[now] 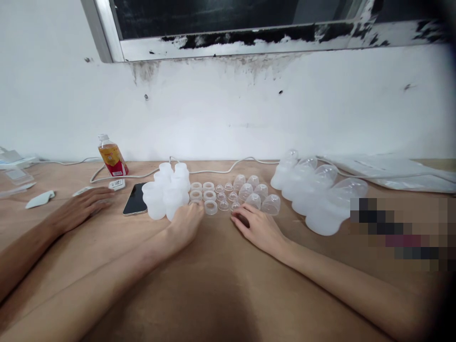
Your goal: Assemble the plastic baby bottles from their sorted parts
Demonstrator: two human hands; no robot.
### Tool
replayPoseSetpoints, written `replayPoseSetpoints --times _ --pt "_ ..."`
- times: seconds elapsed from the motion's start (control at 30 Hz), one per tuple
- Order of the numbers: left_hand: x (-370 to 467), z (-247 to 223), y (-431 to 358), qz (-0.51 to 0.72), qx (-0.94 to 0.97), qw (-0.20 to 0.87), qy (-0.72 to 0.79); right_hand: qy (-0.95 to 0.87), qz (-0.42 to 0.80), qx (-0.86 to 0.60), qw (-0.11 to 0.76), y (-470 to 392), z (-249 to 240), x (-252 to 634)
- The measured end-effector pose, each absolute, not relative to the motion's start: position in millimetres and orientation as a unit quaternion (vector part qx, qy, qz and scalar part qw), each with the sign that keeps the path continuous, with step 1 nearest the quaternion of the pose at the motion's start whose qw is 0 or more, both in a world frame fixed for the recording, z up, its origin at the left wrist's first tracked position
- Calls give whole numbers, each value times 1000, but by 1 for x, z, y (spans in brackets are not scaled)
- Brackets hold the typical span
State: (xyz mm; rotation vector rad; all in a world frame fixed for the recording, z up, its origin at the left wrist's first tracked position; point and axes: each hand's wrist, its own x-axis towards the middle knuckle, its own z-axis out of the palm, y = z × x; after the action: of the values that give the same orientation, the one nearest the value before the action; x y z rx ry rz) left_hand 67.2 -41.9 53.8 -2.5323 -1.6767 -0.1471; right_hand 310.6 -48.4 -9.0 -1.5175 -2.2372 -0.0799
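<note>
My left hand [187,222] is closed, its fingertips at the front ring [194,202] of the left column; its fingers partly hide that ring. Beside it stands a cluster of frosted white bottle bodies [156,204]. My right hand [261,230] has its thumb and fingers pinched around the edge of a small clear nipple-shaped piece [234,206] at the front of its column. Between the hands lie more translucent rings [211,207] and small nipple-shaped pieces [223,205]. Clear domed caps [245,192] stand in rows just beyond my right hand.
Several frosted bottles with clear domes [322,216] stand at the right, before a plastic bag [395,173]. At left are a phone [135,199], a drink bottle [113,156] and another person's hand [83,206]. A white cable [213,171] runs along the wall.
</note>
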Motion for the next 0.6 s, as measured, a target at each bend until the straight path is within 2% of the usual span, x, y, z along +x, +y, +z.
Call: replayPoseSetpoints --times 0.07,0.17,0.37,0.43,0.6 --pt "108 32 -36 -33 -846 51 -530 -807 -34 -550 213 -47 -9 311" --pt "125 15 -27 -20 -858 78 -507 -807 -37 -552 209 -47 -9 310" --pt "116 27 -29 -58 -860 79 -502 -806 -50 -557 196 -46 -9 311" --pt "116 44 -36 -129 -848 89 -506 -806 -56 -558 190 -46 -10 311" --pt "85 99 -28 -392 -741 159 -522 -802 -79 -569 164 -46 -10 310"
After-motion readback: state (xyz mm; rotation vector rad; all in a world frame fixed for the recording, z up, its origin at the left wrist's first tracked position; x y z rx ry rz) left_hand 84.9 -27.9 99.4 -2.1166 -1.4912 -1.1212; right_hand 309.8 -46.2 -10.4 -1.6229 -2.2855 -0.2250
